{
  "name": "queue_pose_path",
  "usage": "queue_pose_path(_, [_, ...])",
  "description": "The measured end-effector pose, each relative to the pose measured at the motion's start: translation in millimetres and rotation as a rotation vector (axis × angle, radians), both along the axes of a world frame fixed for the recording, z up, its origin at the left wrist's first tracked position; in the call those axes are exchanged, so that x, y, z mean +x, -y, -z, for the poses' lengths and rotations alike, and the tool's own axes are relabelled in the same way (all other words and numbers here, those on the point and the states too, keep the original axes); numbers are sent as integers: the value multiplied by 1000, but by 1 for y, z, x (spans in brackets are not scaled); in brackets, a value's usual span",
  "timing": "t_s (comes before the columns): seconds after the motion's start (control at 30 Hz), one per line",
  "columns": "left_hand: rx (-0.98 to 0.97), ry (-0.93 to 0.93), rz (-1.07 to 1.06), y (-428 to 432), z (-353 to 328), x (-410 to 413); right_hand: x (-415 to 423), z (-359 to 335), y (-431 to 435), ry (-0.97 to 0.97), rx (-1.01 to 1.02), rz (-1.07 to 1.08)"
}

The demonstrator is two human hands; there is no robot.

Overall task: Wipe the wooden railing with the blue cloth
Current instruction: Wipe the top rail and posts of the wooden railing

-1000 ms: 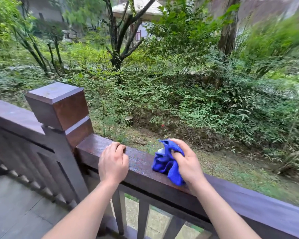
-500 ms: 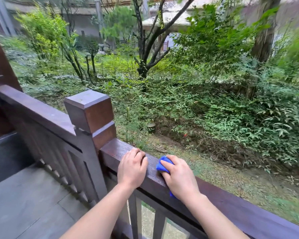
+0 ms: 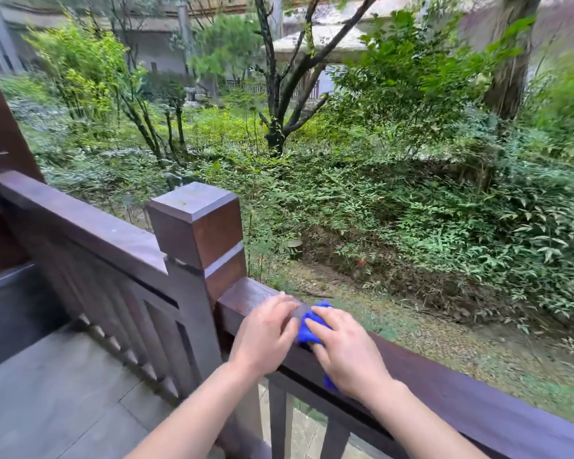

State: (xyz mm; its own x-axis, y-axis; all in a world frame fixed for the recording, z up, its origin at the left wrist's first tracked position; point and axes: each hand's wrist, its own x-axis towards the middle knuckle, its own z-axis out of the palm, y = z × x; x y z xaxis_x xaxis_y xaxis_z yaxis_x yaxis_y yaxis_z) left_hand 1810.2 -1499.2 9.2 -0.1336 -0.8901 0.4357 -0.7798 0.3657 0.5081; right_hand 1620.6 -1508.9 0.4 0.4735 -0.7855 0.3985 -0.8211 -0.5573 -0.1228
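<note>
On the top of the wooden railing [image 3: 461, 389], both hands lie close together, almost touching. The right hand [image 3: 342, 349] is pressed flat, palm down, on the blue cloth [image 3: 307, 324], with the fingers spread and only lightly curled over it. Most of the cloth is hidden under this hand; one crumpled part shows in front of the fingertips, toward the garden side, and a small blue corner shows below the wrist, on the near face of the rail. The left hand [image 3: 265, 329] rests on the bare rail just beside the cloth, the fingers loosely bent and holding nothing. Its fingertips look blurred, so I cannot tell if they touch the cloth.

Just to the left of the hands stands a square post [image 3: 198, 233] with a flat cap, higher than the rail; it closes the rail at that end. Behind the post a second section of railing [image 3: 80, 223] goes away to the left, with vertical slats under it. Below the hands, the balusters [image 3: 280, 422] go down to the grey tiled floor [image 3: 47, 402]. Beyond the rail the ground drops to gravel and low green shrubs [image 3: 444, 210], with a dark branching tree [image 3: 275, 104] further back and a building behind it.
</note>
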Motion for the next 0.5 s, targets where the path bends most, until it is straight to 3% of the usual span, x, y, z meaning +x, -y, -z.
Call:
queue_pose_path(0.13, [-493,281,-126,20,-49,56,29,-9,17,51,87,178])
queue_pose_path(0.2, [-642,433,-246,38,-79,83,59,-10,11,-1,50,102])
queue_pose_path(0.33, [-690,723,-403,65,-102,121,64,-5,9,-19,-17,-79])
queue_pose_path(0.5, [-831,721,-415,77,-100,126,100,-13,41,59,83,170])
